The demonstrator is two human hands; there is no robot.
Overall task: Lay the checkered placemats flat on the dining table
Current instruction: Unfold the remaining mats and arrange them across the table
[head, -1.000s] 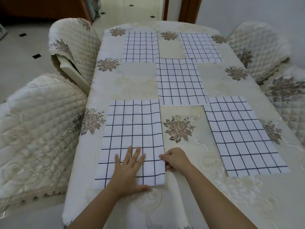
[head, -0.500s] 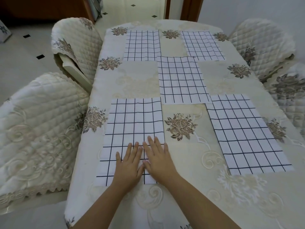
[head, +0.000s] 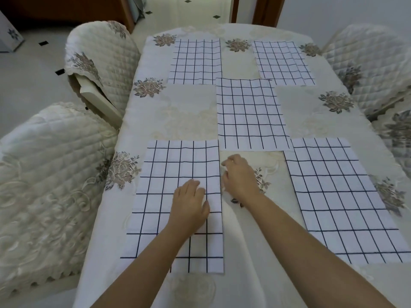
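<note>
Several white placemats with a dark grid lie flat on the dining table (head: 178,112), which has a cream embroidered cloth. The near-left placemat (head: 169,174) is under my left hand (head: 189,207), which rests palm down on its right half. My right hand (head: 239,176) hovers just off that mat's right edge over the cloth; its fingers are loosely curled and hold nothing. The other mats are the middle placemat (head: 251,114), the near-right placemat (head: 340,196), the far-left placemat (head: 195,61) and the far-right placemat (head: 282,63).
Quilted cream chairs stand close to the table: two on the left, the nearer chair (head: 44,174) and the farther chair (head: 102,58), and one at the right (head: 367,63). Pale tiled floor and a doorway lie beyond the far end.
My right hand slid right, off the near-left placemat, and its fingers curled. My left hand moved slightly forward and right on that mat. The camera came closer to the table.
</note>
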